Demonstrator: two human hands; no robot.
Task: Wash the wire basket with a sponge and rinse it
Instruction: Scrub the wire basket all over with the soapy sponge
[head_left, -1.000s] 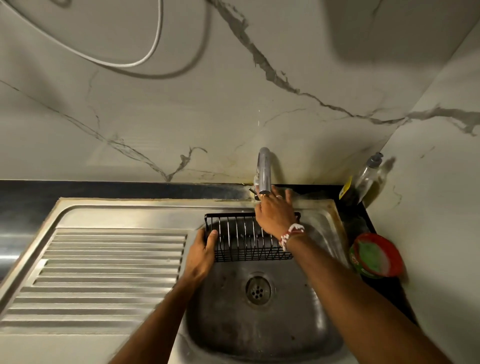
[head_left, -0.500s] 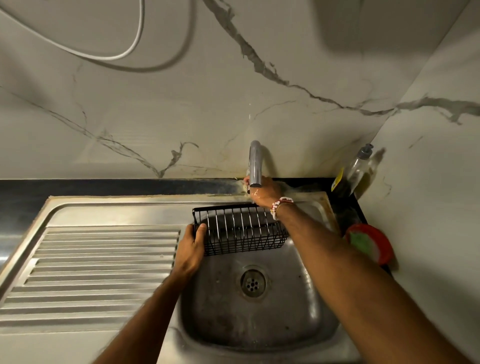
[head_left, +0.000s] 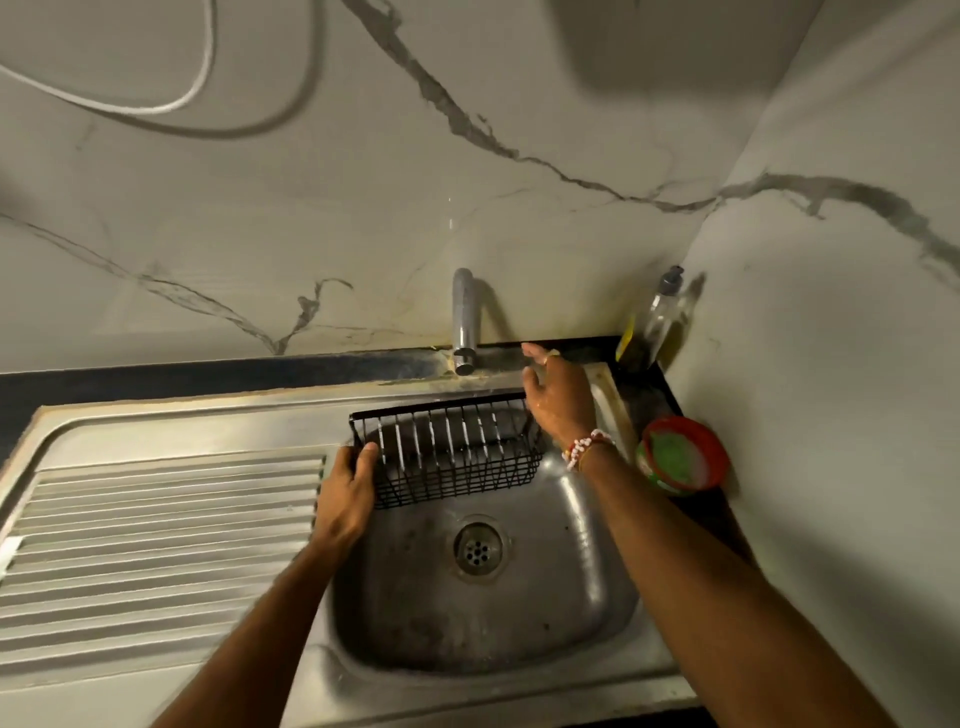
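In sink (head_left: 597, 613), left hand (head_left: 345, 493) grips wire basket (head_left: 457, 460); right hand (head_left: 558, 402) spread, seemingly empty, at opposite end.

steel sink (head_left: 156, 525), dark counter (head_left: 208, 376), soap bottle (head_left: 664, 317), red tub (head_left: 683, 457)

Left hand (head_left: 345, 501) extended forward, fingers (head_left: 366, 453) curled in a grip — right hand (head_left: 558, 405) farther out, fingers loosely spread.

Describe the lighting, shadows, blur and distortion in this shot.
Head view: dim, yellowish light; the tap and bottle cast shadows to their right; glare streaks the draining board; the right hand is slightly blurred; the wide-angle lens bows the sink rim.
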